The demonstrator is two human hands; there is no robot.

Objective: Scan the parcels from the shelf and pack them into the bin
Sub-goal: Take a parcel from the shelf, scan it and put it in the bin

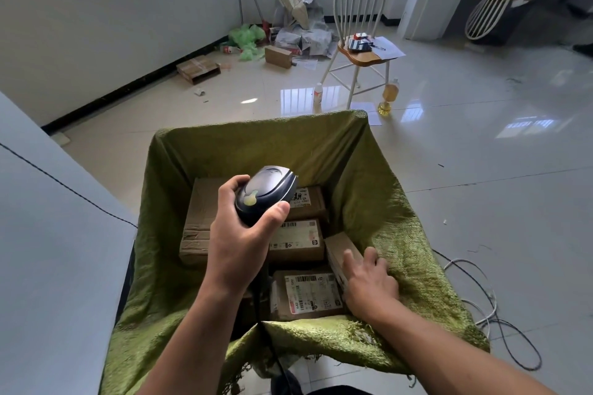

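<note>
A bin lined with green cloth (378, 189) stands on the floor in front of me, with several brown cardboard parcels inside. My left hand (244, 240) grips a dark blue barcode scanner (266, 192) above the bin, its head over the parcels. My right hand (369, 282) reaches down at the bin's right side, fingers on a tilted parcel (340, 250) leaning against the cloth wall. A labelled parcel (308, 295) lies flat near the front, and another labelled parcel (295, 239) lies in the middle.
A grey surface (48, 250) runs along the left. A white chair (362, 42) with papers stands behind the bin, bottles at its legs. Boxes, paper and green bags litter the far corner. Cables (491, 308) lie on the tiled floor at right.
</note>
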